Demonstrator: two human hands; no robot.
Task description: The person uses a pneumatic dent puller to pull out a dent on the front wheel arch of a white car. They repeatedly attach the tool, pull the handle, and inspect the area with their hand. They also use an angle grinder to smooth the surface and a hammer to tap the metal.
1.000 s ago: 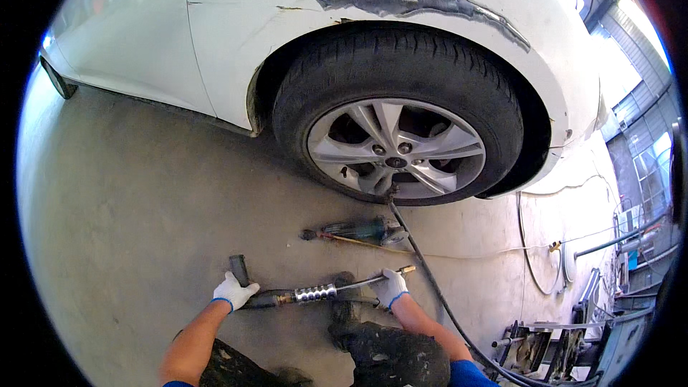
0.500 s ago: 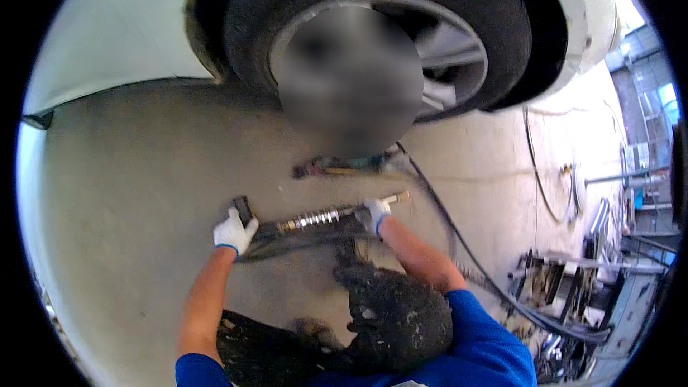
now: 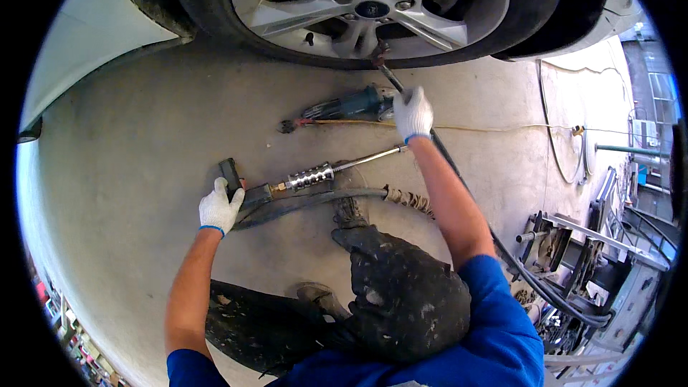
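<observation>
Brighter at right, sharp — fisheye-bent edges

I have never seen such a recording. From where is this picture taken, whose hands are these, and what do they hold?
There is no robot here. A person wears a camera on the head, looking down; its wide round lens bends straight edges. The white gloves are on the person's own hands. The left hand holds the dark handle of a long tool with a ribbed silver sleeve and a thin metal rod. The right hand is closed around a black cable that reaches the car wheel. On the floor, between the wheel and the long tool, lies a green and black power tool.
</observation>
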